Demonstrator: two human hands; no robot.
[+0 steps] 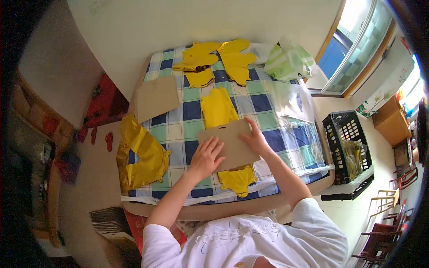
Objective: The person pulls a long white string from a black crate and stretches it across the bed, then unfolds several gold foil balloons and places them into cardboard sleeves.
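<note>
A brown cardboard sheet [234, 152] with a small slot near its far edge lies on a flat yellow foil piece [219, 105], which looks like an uninflated balloon. Foil shows beyond the sheet's far edge, and a yellow part [237, 178] sticks out at the near edge. My left hand [205, 156] rests flat on the sheet's left side, fingers stretched out. At the right edge, my right hand [255, 138] grips the sheet, its thumb on top; the undersides of its fingers are hidden.
The bed's checked cover [185, 120] also bears another cardboard sheet [156, 98], a golden foil piece [143, 156], several yellow foil pieces [234, 60] and a green-white plastic bag [290, 62]. Clear plastic [292, 102] lies right. A black crate [348, 143] and stacked cardboard [111, 223] stand beside the bed.
</note>
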